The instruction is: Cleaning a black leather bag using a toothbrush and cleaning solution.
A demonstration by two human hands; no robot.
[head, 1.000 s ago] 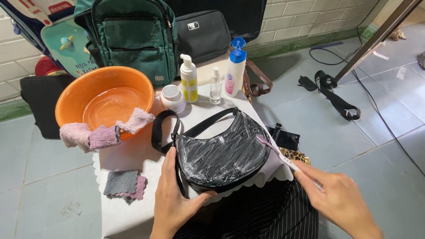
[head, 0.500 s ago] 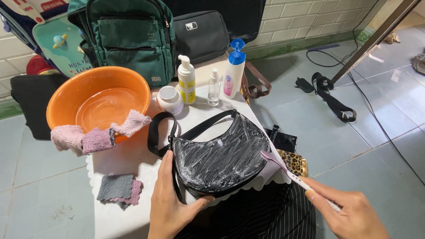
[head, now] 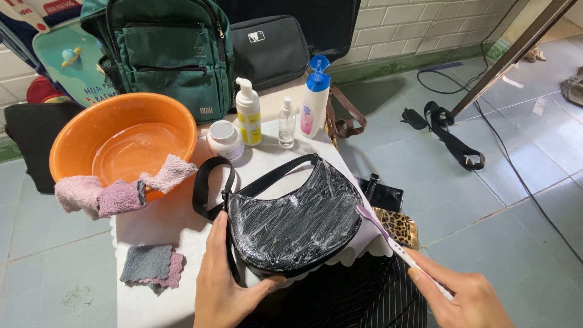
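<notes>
A black crescent-shaped handbag [head: 297, 222], smeared with whitish foam, lies on a small white table [head: 164, 215]. My left hand [head: 221, 282] presses on its lower left edge and holds it steady. My right hand [head: 464, 297] grips a purple and white toothbrush [head: 388, 237]; the brush head touches the bag's right edge. The bag's black strap [head: 209, 188] loops toward the basin.
An orange basin [head: 121, 143] with water has pink cloths [head: 115, 191] draped over its rim. A grey cloth [head: 149, 264] lies front left. A jar [head: 223, 138], pump bottle [head: 249, 115], small clear bottle [head: 285, 124] and blue-capped bottle [head: 316, 100] stand behind, before a green backpack [head: 173, 54]. Straps lie on the tiled floor.
My right hand has drawn the toothbrush slightly down and right along the bag's right edge. The left hand stays on the bag.
</notes>
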